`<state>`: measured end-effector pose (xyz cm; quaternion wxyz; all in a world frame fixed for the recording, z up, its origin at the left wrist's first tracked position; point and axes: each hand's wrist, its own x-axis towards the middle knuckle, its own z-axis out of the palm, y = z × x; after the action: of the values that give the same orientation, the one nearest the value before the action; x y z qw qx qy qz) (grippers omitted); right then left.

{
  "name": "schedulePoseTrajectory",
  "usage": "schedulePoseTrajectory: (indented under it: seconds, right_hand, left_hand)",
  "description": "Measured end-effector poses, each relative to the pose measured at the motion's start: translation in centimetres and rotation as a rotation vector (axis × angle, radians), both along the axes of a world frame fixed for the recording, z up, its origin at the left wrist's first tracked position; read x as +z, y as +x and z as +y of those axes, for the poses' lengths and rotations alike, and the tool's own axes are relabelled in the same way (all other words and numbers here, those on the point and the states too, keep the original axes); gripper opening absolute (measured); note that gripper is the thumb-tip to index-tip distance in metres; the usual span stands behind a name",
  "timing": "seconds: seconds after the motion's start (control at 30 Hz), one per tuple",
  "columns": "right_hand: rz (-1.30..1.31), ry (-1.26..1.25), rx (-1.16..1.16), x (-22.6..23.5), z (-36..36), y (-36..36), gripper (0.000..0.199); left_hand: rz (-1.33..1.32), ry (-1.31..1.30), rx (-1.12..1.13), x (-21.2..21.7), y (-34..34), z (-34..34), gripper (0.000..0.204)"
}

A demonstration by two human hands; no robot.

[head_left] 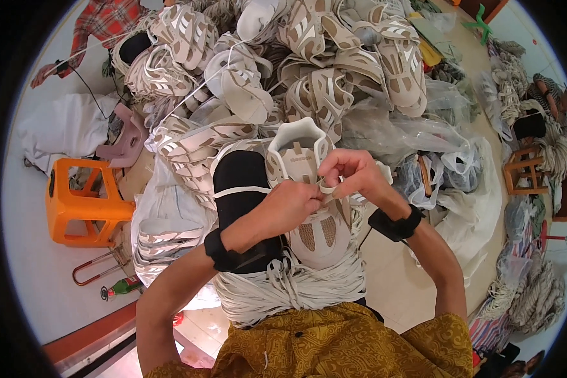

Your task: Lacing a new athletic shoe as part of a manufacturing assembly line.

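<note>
A beige and white shoe upper (324, 242) with mesh toe panels lies in front of me, toe toward my body. My left hand (290, 206) is closed at the lacing edge, its fingertips pinched near a short loop of off-white shoelace (326, 189). Just to its right, my right hand (354, 175) is closed with thumb and finger on that same lace. Left of the upper is a black pad (242, 211) with a pale band across it, partly behind my left forearm. A thick bundle of loose laces (290, 290) rests across my lap.
A large heap of similar shoe uppers (321, 94) rises beyond my hands. An orange plastic stool (82, 201) and a green bottle (121, 288) are at left. Clear plastic bags (416, 135) lie at right. At upper left a person in a checked sleeve (107, 28) reaches in.
</note>
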<state>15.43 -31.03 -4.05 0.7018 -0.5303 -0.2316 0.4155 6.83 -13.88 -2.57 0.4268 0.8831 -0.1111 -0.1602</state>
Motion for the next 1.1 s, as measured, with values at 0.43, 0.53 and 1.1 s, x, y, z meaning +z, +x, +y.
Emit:
schedulePoseTrajectory:
  seconds: [0.43,0.53,1.1]
  right_hand:
    - [-1.527,-0.697,-0.768,-3.5,-10.1,6.1,0.025]
    - [-0.688,-0.462,-0.757,0.5,-9.8,4.1,0.026]
    - [-1.425,-0.453,-0.026,-0.8,-0.3,-0.7,0.005]
  left_hand:
    - [-0.028,-0.046,0.144,-0.2,-0.9,-0.6,0.008]
    - [-0.095,-0.043,0.143,-0.5,-1.0,-0.7,0.007]
    - [-0.362,0.129,0.299,-0.3,-1.9,4.6,0.008]
